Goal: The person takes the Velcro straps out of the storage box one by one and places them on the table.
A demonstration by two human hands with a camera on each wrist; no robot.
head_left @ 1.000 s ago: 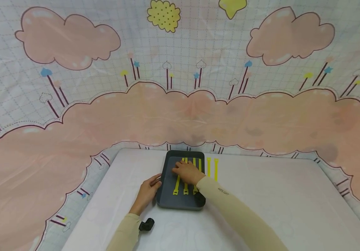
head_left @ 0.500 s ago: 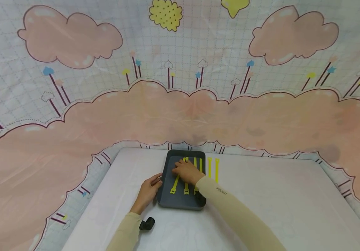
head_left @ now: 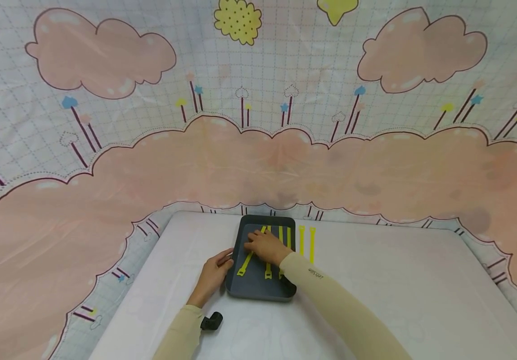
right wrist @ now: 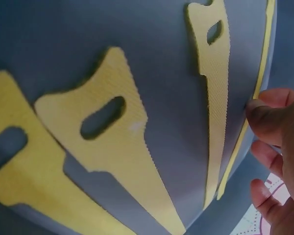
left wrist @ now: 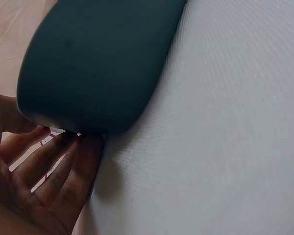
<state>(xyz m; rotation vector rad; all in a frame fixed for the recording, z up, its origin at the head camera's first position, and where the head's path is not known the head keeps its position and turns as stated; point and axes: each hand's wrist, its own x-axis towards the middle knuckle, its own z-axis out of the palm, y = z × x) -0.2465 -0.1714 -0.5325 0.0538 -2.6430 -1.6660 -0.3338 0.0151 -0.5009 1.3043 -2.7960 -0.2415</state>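
A dark grey rectangular tray (head_left: pixel 258 291) lies at the far middle of the table with several yellow hook-and-loop cable ties in it, each with a slotted head. My right hand (head_left: pixel 267 246) reaches over the tray. Its thumb and index finger pinch one cable tie (right wrist: pixel 262 61), whose slotted end (head_left: pixel 242 272) slants toward the tray's left side. To the right of it, another cable tie (head_left: pixel 268 267) lies straight. My left hand (head_left: pixel 210 278) rests beside the tray, extended fingertips against its outer left wall (left wrist: pixel 88 73). My right hand and forearm cover parts of the ties.
Two more yellow strips (head_left: pixel 312 245) lie side by side on the white table (head_left: pixel 398 280) just right of the tray. A black device (head_left: pixel 211 321) sits at the left wrist. Behind the table hangs a cloud-patterned sheet (head_left: pixel 285 165).
The pinched cable tie's slotted end has swung leftward in the tray, away from the neighbouring tie. My right hand has shifted slightly left; the left hand stays against the tray.
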